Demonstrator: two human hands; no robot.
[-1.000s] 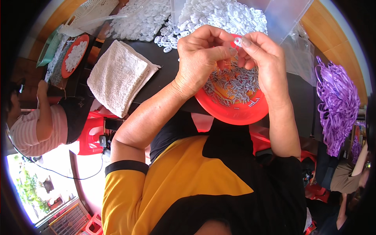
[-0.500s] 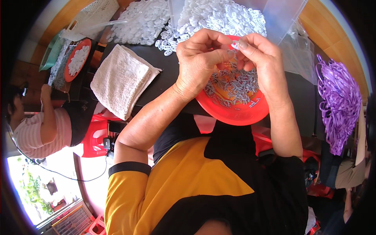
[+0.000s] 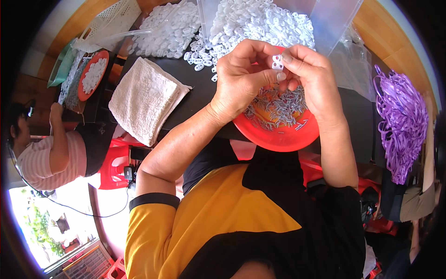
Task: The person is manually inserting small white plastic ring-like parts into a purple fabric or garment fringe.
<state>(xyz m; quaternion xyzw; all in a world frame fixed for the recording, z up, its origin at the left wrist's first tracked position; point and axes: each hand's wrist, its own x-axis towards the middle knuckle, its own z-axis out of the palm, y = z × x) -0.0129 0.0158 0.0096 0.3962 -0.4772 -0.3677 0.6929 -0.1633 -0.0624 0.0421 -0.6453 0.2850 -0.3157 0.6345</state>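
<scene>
My left hand (image 3: 242,74) and my right hand (image 3: 315,76) meet above a red bowl (image 3: 274,142). Between their fingertips sits a small white plastic piece with holes (image 3: 277,63), perhaps two such pieces side by side. The right thumb presses its edge, and the left thumb and index finger close round it from the other side. Grey screws (image 3: 283,107), or similar thin metal pins, lie loose in the bowl under the hands. Beyond the hands a big heap of white oval two-holed pieces (image 3: 260,23) spills from a clear plastic bin (image 3: 332,23).
A folded beige towel (image 3: 146,100) lies left of the bowl on the black tabletop (image 3: 197,88). Purple ribbons (image 3: 402,123) hang in a bundle at the right. Another person (image 3: 51,149) works at far left, beside a red plate (image 3: 82,95) of white pieces.
Both hands have come slightly nearer, and the white piece between the fingertips has turned so its holes show. The bowl and towel have barely shifted.
</scene>
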